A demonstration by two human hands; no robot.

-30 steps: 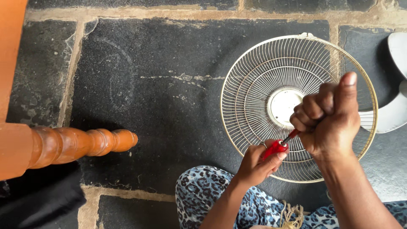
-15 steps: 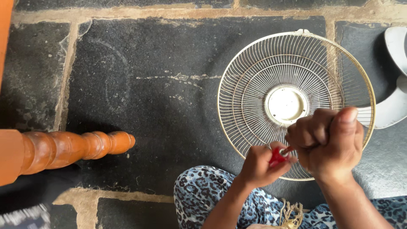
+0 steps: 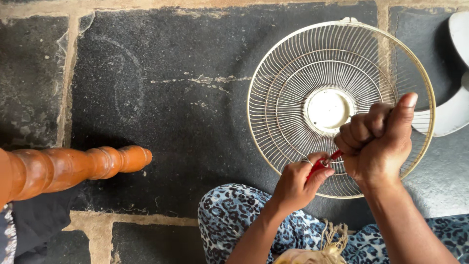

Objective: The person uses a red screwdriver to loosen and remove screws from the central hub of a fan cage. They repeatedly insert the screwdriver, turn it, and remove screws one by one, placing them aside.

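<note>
A round cream wire fan grille (image 3: 293, 88) lies on the dark stone floor in front of my knees. My left hand (image 3: 295, 183) pinches a small red-handled tool (image 3: 320, 166) at the grille's lower edge. The tool's far end runs into my right hand (image 3: 378, 142). That hand is a closed fist with the thumb up, over the grille's lower right wires. What lies inside the fist is hidden.
A turned wooden furniture leg (image 3: 73, 168) juts in from the left. White fan blades (image 3: 452, 117) lie at the right edge. My legs in blue leopard-print cloth (image 3: 229, 215) fill the bottom, with a frayed bundle of twine (image 3: 332, 242) on them.
My right fist dipped toward the grille's lower rim half a second ago and has come back up. The left hand stays on the red tool.
</note>
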